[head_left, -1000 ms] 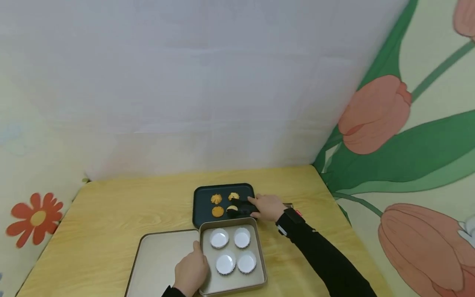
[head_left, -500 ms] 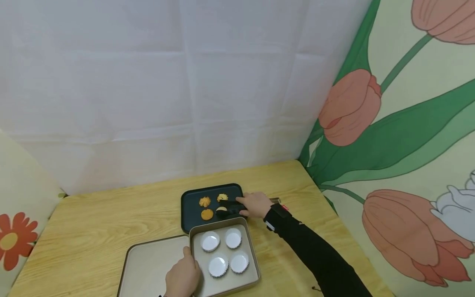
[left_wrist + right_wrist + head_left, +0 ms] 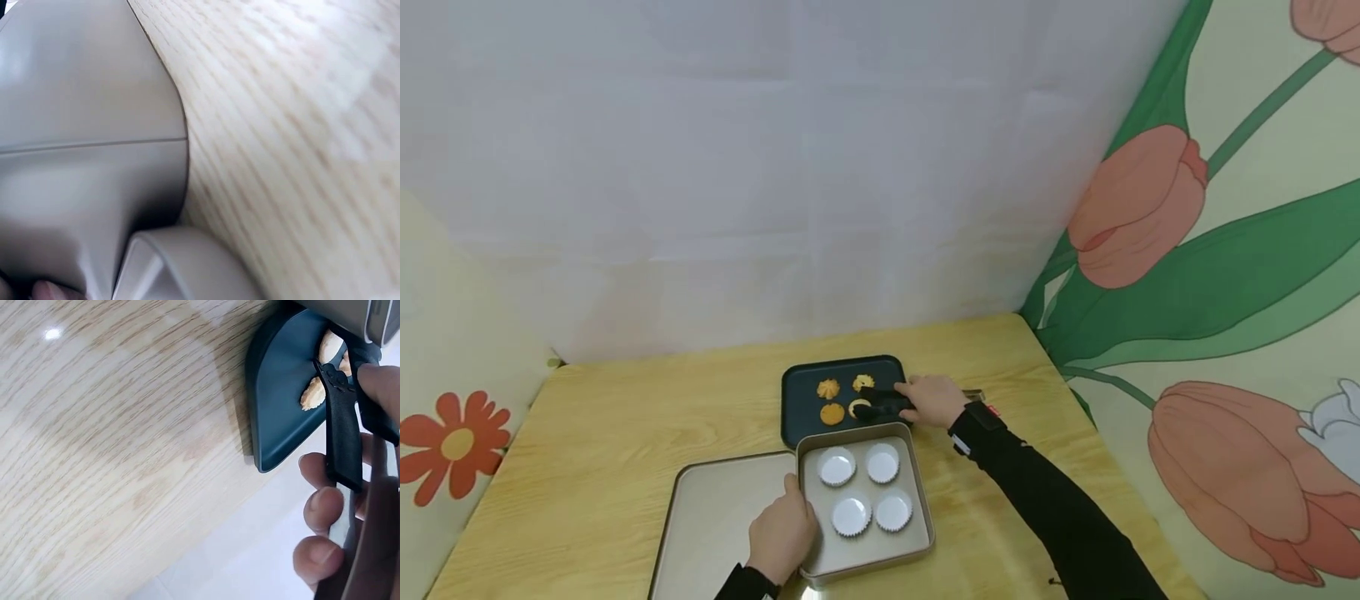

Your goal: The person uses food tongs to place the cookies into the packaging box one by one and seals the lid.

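Note:
My right hand (image 3: 936, 400) holds black-tipped tongs (image 3: 883, 402) over the dark tray (image 3: 796, 408). In the right wrist view, the thumb and fingers wrap the tongs (image 3: 344, 431). The tong tips are at a pale round cookie (image 3: 854, 408); whether they pinch it is hard to tell. Beside it lie a plain round cookie (image 3: 832, 414), a swirled cookie (image 3: 827, 388) and a crinkled cookie (image 3: 863, 382). My left hand (image 3: 782, 529) grips the left wall of a square baking pan (image 3: 880, 547); fingertips (image 3: 53, 290) show against it. Several white paper cups (image 3: 851, 513) sit inside the pan.
A flat beige tray (image 3: 715, 508) lies left of the pan, partly under my left hand. The pan's far edge meets the dark tray's near edge. All stand on a wooden table (image 3: 625, 425) against a pale backdrop, with a flower-patterned wall at right.
The head view has shifted slightly. Both hands keep their places at the pan and tongs, and the tong tips stay by the pale cookie.

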Motion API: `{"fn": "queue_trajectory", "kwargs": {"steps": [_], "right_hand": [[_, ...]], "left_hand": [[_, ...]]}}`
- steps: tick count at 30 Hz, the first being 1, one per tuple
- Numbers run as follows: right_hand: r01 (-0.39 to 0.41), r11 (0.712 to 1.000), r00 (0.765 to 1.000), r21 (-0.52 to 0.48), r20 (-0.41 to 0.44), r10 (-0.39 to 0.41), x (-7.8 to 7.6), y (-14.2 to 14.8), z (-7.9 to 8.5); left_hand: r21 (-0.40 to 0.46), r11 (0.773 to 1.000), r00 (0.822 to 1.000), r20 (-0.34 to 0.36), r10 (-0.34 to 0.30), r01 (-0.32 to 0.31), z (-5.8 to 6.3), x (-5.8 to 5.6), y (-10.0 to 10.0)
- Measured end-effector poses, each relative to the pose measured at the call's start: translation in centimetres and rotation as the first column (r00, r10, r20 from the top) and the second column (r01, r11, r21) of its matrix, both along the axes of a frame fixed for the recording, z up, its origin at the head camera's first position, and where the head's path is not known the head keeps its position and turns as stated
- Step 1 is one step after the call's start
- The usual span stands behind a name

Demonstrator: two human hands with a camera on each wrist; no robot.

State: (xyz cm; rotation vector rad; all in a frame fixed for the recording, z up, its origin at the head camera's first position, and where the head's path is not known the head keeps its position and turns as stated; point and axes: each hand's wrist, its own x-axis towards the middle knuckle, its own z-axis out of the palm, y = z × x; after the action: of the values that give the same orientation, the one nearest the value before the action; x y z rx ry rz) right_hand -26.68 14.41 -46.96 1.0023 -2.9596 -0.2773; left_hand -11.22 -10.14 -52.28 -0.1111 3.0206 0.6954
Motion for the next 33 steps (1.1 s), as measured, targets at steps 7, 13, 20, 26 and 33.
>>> {"fn": "queue_trajectory", "kwargs": {"steps": [7,13,20,26,33], "right_hand": [[-0.050,0.998,0.999,-0.031,0.018,0.050,-0.4,0.4,0.1],[-0.059,0.998,0.996,-0.020,0.064,0.061,-1.0,-0.4,0.1],[-0.079,0.997,0.995,0.003,0.055,0.079,-0.8,-0.6,0.5],[-0.097,0.993,0.995,-0.067,0.020,0.099,-0.5,0.1,0.6],[-0.114,0.988,0.993,-0.103,-0.033,0.112,-0.5,0.6,0.7]], "left_hand": [[0.001,1.000,1.000,0.020,0.016,-0.016,0.0,0.1,0.1],[0.003,1.000,1.000,0.010,0.021,-0.021,-0.2,0.4,0.0],[0.002,1.000,1.000,0.013,0.020,-0.020,-0.1,0.5,0.1],[0.000,1.000,1.000,-0.001,0.029,-0.029,-0.1,0.1,0.3],[-0.001,0.999,0.999,-0.004,0.034,-0.034,0.1,0.0,0.5]]}}
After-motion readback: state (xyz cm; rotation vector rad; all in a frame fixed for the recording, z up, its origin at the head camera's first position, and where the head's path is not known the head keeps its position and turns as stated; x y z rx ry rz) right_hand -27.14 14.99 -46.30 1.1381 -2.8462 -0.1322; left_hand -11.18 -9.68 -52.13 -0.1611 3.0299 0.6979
